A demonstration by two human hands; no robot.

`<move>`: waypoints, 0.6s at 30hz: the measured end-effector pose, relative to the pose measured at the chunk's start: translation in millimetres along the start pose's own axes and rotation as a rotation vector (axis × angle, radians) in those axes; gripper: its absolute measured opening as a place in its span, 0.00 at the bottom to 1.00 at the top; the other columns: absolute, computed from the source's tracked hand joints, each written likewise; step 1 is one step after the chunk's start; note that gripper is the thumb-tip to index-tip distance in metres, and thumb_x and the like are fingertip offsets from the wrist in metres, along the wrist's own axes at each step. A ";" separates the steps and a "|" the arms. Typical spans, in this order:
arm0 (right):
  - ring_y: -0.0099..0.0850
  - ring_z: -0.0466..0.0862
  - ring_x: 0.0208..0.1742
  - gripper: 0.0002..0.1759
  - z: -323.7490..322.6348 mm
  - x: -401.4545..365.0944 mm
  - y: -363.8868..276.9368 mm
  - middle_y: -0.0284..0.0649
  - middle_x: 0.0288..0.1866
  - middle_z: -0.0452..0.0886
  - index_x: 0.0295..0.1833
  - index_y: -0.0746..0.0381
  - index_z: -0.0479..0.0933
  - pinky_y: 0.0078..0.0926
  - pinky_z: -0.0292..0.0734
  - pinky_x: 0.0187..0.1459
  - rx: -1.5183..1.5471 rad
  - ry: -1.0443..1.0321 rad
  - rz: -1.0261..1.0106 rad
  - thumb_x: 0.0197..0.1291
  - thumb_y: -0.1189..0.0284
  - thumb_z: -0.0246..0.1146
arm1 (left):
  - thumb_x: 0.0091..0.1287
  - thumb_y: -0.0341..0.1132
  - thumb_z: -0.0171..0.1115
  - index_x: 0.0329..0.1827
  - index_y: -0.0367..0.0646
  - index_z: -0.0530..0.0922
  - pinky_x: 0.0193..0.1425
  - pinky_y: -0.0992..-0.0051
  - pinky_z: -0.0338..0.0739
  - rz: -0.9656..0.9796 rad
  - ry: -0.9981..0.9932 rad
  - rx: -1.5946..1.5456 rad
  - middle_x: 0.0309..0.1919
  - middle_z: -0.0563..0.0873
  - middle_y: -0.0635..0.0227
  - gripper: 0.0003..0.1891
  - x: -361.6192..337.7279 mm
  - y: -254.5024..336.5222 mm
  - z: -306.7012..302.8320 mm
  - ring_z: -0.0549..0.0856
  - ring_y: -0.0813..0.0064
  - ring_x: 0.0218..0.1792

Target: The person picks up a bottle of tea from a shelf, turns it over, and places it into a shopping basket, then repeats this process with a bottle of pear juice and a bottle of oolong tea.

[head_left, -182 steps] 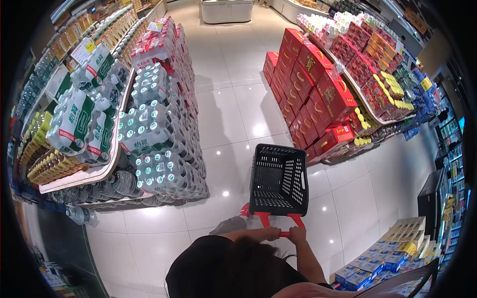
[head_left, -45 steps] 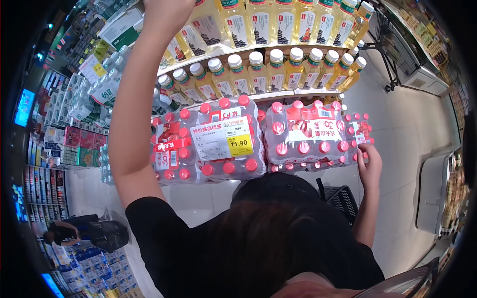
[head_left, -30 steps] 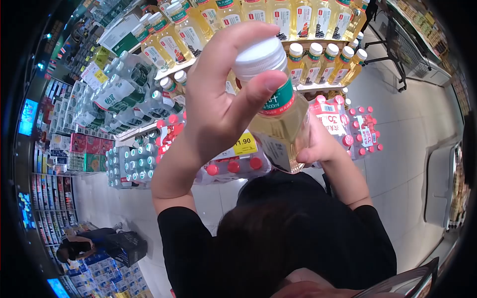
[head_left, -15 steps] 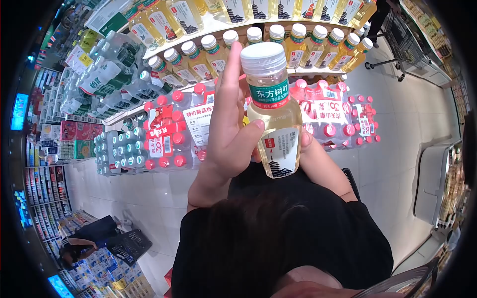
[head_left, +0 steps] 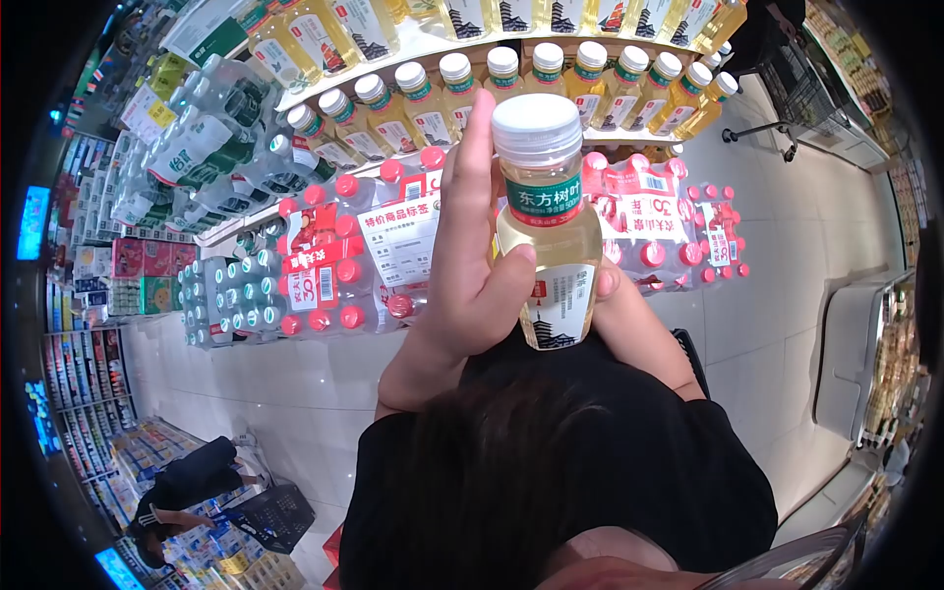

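Observation:
A clear bottle of pale yellow drink (head_left: pixel 547 231) with a white cap and green label stands upright in front of my chest. My left hand (head_left: pixel 477 246) is against its left side, the thumb across the front and the fingers pointing up behind it. At the bottle's lower right, my right hand (head_left: pixel 608 280) shows only in part, its fingertips touching the bottle and the rest hidden behind it.
Shelves (head_left: pixel 433 51) of similar bottles curve across the top. Below them lie red-capped bottle packs (head_left: pixel 329 265) and green-capped packs (head_left: pixel 236 295). A person (head_left: pixel 187 487) with a dark basket (head_left: pixel 275 516) is at lower left; a cart (head_left: pixel 816 98) is at upper right.
The bottle and my left hand have shifted slightly right. The label has turned a little to the left. The person at lower left and their basket have moved.

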State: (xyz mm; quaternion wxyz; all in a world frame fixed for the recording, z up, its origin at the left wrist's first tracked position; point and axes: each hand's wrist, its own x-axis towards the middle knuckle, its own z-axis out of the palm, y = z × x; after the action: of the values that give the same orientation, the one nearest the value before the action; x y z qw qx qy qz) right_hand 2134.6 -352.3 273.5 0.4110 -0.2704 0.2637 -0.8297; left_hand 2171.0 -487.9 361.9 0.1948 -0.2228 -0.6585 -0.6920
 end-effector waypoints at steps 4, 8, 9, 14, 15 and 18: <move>0.38 0.77 0.57 0.63 -0.2 -0.1 -0.1 0.48 0.59 0.71 0.71 0.66 0.51 0.37 0.77 0.52 -0.002 -0.013 0.004 0.37 0.42 0.72 | 0.49 0.21 0.42 0.73 0.26 0.43 0.74 0.65 0.49 0.003 0.010 0.063 0.70 0.55 0.47 0.42 -1.1 -0.5 -0.1 0.58 0.61 0.71; 0.38 0.77 0.56 0.62 3.6 0.0 0.7 0.48 0.59 0.71 0.71 0.66 0.51 0.37 0.77 0.52 -0.013 0.029 -0.030 0.38 0.42 0.72 | 0.49 0.21 0.42 0.73 0.26 0.43 0.74 0.65 0.50 -0.005 0.016 0.038 0.69 0.55 0.47 0.42 -0.8 -1.7 1.1 0.59 0.61 0.71; 0.38 0.78 0.55 0.62 4.2 0.0 1.1 0.48 0.59 0.71 0.71 0.66 0.51 0.37 0.77 0.52 -0.015 0.045 -0.044 0.38 0.42 0.72 | 0.49 0.21 0.42 0.73 0.26 0.43 0.74 0.65 0.50 -0.010 0.020 0.027 0.69 0.56 0.47 0.42 -0.5 -1.8 1.7 0.60 0.61 0.70; 0.39 0.78 0.54 0.62 4.3 -1.5 -0.1 0.49 0.58 0.71 0.71 0.66 0.51 0.37 0.79 0.49 -0.006 0.035 -0.031 0.38 0.42 0.72 | 0.50 0.23 0.44 0.73 0.26 0.43 0.73 0.65 0.52 0.021 0.005 0.023 0.67 0.58 0.47 0.42 0.2 -5.2 2.7 0.61 0.60 0.69; 0.39 0.79 0.53 0.62 4.4 -1.9 -1.0 0.49 0.58 0.71 0.71 0.66 0.51 0.37 0.79 0.48 -0.005 0.029 -0.024 0.38 0.42 0.72 | 0.51 0.23 0.45 0.73 0.26 0.43 0.73 0.65 0.52 0.019 0.004 0.027 0.66 0.59 0.47 0.42 0.2 -5.0 3.0 0.61 0.60 0.69; 0.40 0.80 0.51 0.62 2.9 -2.9 -0.8 0.49 0.56 0.72 0.71 0.67 0.51 0.38 0.80 0.46 0.011 0.016 -0.008 0.38 0.43 0.72 | 0.54 0.31 0.51 0.75 0.31 0.40 0.72 0.67 0.55 -0.002 -0.003 0.085 0.69 0.59 0.50 0.45 -0.9 -10.7 -0.3 0.62 0.63 0.69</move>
State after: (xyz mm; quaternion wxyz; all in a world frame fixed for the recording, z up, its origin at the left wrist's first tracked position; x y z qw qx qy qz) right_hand 2137.6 -350.1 275.5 0.4071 -0.2624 0.2612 -0.8350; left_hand 2165.7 -487.6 352.5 0.2026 -0.2145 -0.6878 -0.6633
